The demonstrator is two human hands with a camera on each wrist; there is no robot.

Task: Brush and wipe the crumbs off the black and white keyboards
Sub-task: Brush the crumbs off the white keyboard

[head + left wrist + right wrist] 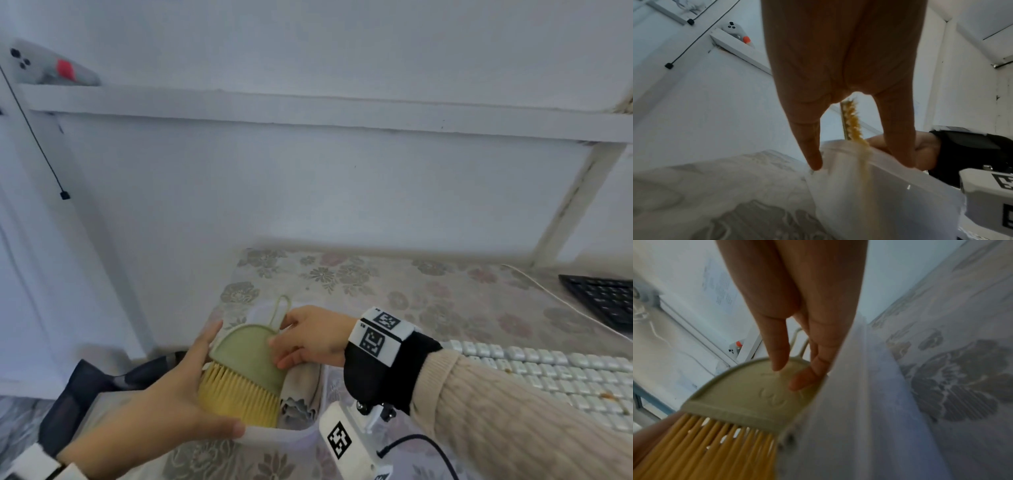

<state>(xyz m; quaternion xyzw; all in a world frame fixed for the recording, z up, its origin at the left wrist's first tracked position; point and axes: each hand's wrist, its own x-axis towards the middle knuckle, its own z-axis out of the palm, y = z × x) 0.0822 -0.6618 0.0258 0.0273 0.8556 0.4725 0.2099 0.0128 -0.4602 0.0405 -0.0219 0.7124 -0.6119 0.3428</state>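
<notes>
A brush (245,353) with a green handle and yellow bristles (854,125) stands tilted in a translucent white container (274,435) at the table's left end. My right hand (291,339) pinches the green handle (748,395) near its wire loop. My left hand (191,373) spans the container with straight fingers, thumb on the near rim and fingertips (813,164) on the far rim. A white keyboard (548,373) with brown crumbs (609,395) lies to the right. A black keyboard (606,298) sits at the far right edge.
A floral cloth covers the table (376,284). A white cable (548,291) runs across it toward the black keyboard. Dark fabric (102,380) hangs off the table's left side. A wall shelf above holds a game controller (44,65).
</notes>
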